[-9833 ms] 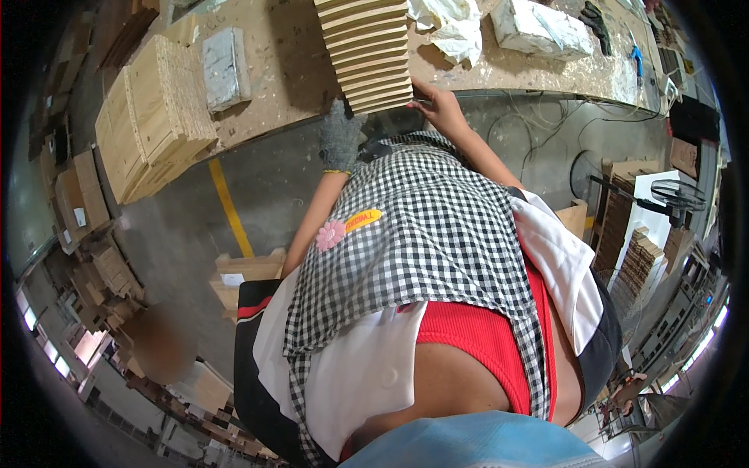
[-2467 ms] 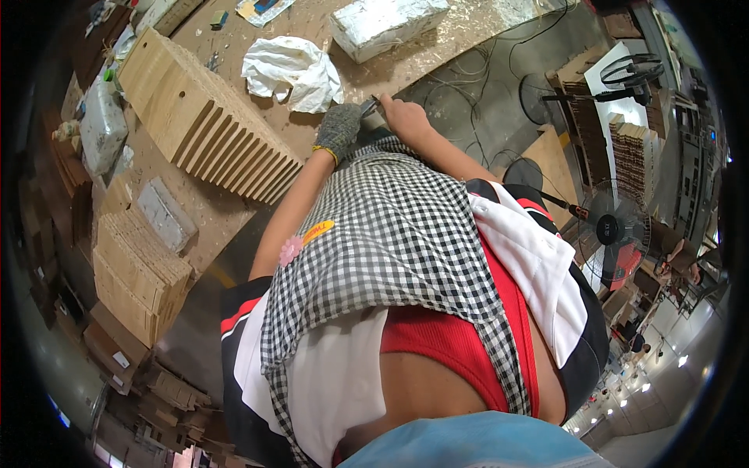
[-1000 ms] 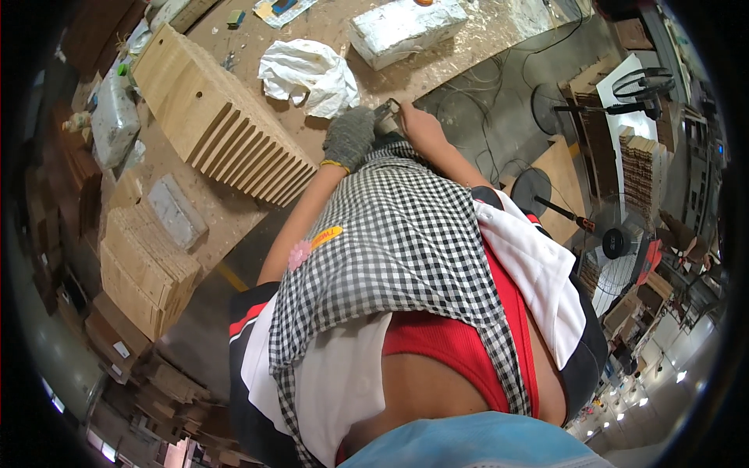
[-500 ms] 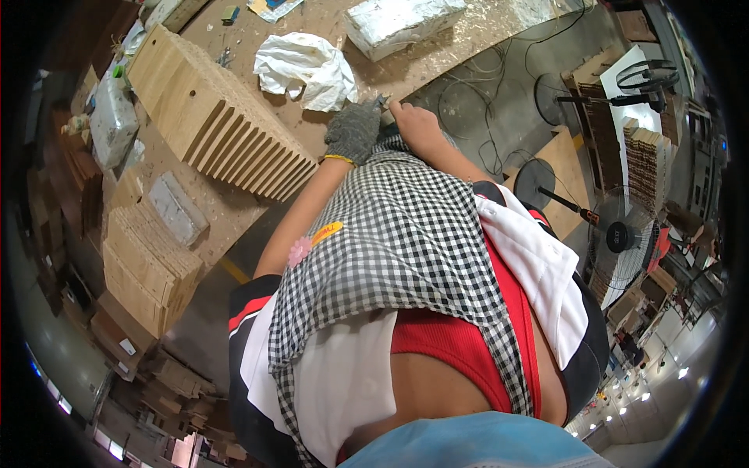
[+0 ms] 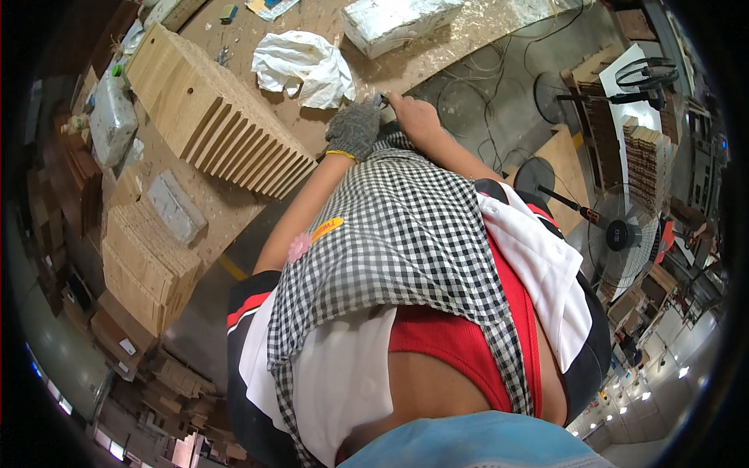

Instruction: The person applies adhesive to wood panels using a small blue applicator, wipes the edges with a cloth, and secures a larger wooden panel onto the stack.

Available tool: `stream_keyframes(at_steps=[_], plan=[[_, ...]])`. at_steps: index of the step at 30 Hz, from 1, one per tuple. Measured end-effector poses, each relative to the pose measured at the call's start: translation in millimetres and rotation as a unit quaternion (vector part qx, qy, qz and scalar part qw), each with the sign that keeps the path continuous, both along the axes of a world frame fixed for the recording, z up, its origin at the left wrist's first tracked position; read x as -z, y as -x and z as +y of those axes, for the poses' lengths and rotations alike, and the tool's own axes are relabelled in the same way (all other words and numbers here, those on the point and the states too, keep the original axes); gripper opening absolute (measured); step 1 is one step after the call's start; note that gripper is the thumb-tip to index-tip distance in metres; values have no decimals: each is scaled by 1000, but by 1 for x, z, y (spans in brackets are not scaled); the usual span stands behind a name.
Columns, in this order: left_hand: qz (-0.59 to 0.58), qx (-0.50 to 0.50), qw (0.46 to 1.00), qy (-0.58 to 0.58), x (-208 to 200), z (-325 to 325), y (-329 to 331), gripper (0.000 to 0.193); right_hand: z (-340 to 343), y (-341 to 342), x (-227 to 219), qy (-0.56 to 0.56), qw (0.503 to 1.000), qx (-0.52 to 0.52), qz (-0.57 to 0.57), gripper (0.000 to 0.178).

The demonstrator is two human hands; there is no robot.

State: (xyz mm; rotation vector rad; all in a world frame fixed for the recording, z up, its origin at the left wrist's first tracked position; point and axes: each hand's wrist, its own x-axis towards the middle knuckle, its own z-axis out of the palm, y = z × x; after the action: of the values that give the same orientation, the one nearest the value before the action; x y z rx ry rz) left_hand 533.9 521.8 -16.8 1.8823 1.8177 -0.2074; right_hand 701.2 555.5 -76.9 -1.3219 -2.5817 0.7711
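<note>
My left hand (image 5: 354,130), in a grey knitted glove with a yellow cuff edge, is closed just beyond my checked apron (image 5: 390,234), by the table's edge. Close beside it, my bare right hand (image 5: 417,121) has its fingers bent together. Something small and dark shows where the fingertips meet; it is too small to name. A crumpled white cloth (image 5: 304,69) lies on the table just beyond the gloved hand. To the left stands a row of curved wooden boards (image 5: 211,117) set close together.
A wrapped silvery-white block (image 5: 398,23) rests on the worktable (image 5: 242,214) at the far side. More curved boards (image 5: 152,261) and a wrapped bar (image 5: 178,207) are at the left. Cables (image 5: 476,82) lie on the floor at right, near standing fans (image 5: 620,234).
My right hand has shifted slightly up and left, its fingertips a little nearer the gloved hand. The boards and cloth have stayed in place; the whole view has shifted slightly.
</note>
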Motion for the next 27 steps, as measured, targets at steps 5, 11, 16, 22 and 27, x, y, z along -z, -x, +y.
stream_keyframes(at_steps=[5, 11, 16, 22, 27], plan=[[-2, -6, 998, 63, -9, 7, -5, 36, -11, 9, 11, 7, 999, 45, -24, 10], [9, 17, 998, 53, -4, 8, -5, 38, -9, -5, 5, -20, 999, 30, 25, 12], [57, 62, 993, 83, 10, 9, -2, 38, -4, -1, 7, 50, 997, 61, 13, 13], [30, 55, 994, 91, 12, 11, 0, 37, 1, -5, 3, 63, 998, 31, -9, 13], [20, 34, 996, 83, 3, 8, 1, 37, -2, 0, 5, 60, 997, 52, 9, 13]])
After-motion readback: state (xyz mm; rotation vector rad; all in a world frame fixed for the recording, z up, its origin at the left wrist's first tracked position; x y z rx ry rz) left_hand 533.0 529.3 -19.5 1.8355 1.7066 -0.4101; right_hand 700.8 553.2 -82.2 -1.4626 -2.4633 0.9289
